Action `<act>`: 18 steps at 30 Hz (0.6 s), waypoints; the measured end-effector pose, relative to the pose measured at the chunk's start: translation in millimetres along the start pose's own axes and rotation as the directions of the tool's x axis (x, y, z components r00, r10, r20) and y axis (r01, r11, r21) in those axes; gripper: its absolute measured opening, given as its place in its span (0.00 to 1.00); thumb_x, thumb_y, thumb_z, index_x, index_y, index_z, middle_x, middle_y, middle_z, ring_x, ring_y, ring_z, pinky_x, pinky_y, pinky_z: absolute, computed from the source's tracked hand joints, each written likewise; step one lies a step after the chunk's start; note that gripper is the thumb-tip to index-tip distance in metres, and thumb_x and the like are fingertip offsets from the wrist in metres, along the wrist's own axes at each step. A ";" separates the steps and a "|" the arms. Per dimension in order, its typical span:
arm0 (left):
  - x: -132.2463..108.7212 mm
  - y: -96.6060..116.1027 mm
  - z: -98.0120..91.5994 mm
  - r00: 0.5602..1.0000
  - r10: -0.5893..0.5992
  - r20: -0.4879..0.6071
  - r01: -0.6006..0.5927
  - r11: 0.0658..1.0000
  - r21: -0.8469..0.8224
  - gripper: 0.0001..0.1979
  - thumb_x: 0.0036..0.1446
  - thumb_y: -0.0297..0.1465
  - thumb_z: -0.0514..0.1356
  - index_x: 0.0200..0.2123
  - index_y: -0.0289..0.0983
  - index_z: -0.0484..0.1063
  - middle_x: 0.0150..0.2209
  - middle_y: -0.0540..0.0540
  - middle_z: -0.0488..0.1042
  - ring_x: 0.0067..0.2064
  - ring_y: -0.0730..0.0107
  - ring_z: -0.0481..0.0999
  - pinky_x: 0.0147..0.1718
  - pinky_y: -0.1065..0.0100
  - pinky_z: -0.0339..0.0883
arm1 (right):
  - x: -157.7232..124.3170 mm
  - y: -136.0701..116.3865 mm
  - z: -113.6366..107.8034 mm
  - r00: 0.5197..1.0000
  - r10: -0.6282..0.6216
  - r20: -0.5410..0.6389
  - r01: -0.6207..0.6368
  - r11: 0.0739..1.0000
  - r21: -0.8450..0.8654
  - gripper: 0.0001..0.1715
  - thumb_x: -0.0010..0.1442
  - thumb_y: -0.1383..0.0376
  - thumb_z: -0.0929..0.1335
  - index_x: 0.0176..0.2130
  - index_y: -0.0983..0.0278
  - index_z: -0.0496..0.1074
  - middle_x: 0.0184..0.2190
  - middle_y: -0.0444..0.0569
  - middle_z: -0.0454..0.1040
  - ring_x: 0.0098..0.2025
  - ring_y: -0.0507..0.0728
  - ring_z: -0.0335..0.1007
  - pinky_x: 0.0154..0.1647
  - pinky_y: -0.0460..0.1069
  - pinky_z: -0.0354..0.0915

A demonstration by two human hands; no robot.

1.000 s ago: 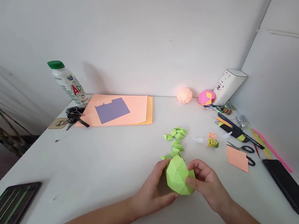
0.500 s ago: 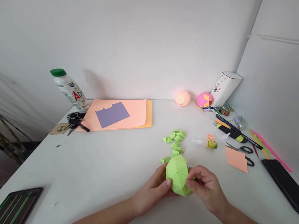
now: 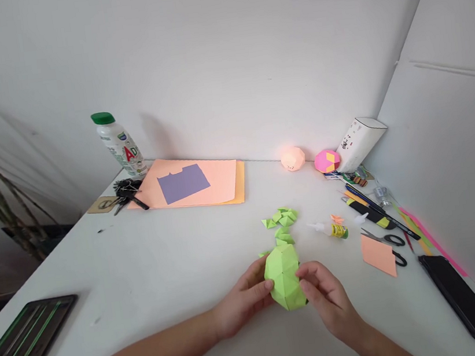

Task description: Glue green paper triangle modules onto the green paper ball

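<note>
A light green faceted paper ball (image 3: 284, 278) is held up just over the white table. My left hand (image 3: 246, 296) grips it from the left, thumb on the near face and the other fingers behind, partly hidden. At its right edge, the bent index finger and thumb of my right hand (image 3: 325, 292) touch the paper; the remaining fingers are curled. Beyond the ball lie several small folded green paper pieces (image 3: 285, 216). A small glue bottle (image 3: 334, 229) with a yellow label lies on its side to the right of them.
Scissors (image 3: 392, 239) lie partly under a peach paper piece (image 3: 378, 255), near pens (image 3: 370, 204) and a black phone-like case (image 3: 463, 297). At the back are peach sheets (image 3: 224, 179), a white bottle (image 3: 122, 146), a peach ball (image 3: 293, 159) and a pink ball (image 3: 327, 161).
My right thumb and index finger have parted slightly from their pinch at the ball's right edge. The green ball has turned a little in my left hand. The camera view has shifted slightly.
</note>
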State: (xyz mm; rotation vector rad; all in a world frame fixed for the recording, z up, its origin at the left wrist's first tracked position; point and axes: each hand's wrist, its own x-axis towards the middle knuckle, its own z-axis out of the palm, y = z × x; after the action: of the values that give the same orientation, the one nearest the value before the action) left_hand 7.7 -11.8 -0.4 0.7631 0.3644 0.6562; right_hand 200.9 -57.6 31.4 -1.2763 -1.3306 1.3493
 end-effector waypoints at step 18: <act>3.8 7.1 -6.5 0.956 -0.277 0.101 0.294 0.862 -0.414 0.42 0.55 0.58 0.43 0.56 0.28 0.63 0.49 0.30 0.72 0.45 0.50 0.75 0.40 0.57 0.67 | 0.3 -4.8 -9.5 0.802 -0.597 0.019 0.595 0.801 0.072 0.14 0.65 0.68 0.59 0.48 0.56 0.68 0.40 0.53 0.76 0.42 0.61 0.70 0.41 0.61 0.68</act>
State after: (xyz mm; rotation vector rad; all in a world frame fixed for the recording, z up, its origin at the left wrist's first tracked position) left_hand 4.1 -2.1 0.2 0.2925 0.2773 0.4162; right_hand 209.8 -55.4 36.8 -0.6852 -1.5366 0.9536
